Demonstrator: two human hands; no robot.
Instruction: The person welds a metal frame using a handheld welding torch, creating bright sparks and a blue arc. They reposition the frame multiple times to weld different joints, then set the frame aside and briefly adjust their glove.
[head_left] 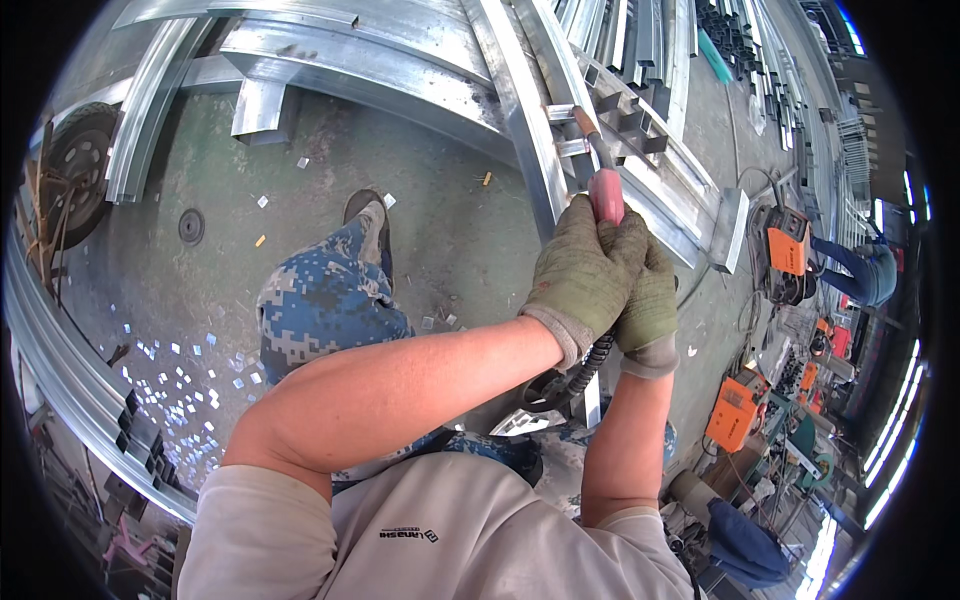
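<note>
My left hand point(577, 272) and my right hand point(649, 302), both in worn green gloves, are closed together around the red handle of a welding torch point(606, 192). Its bent neck ends in a copper-coloured nozzle point(585, 122), which points away from me over a bright metal frame point(538, 120). Short crosspieces join the frame's long rails near the nozzle. Whether the nozzle touches metal I cannot tell. Below my hands the torch's black ribbed cable point(592, 366) runs down toward my lap. The gloves hide most of the handle and my right fingertips.
Wide metal channels point(370, 75) lie at the far left, near a wheel point(82, 170). Small shiny scraps point(180, 385) litter the floor. To the right stand orange machines point(788, 248) with cables, and another person in blue trousers point(845, 270) bends over. Long metal profiles point(650, 40) lie beyond.
</note>
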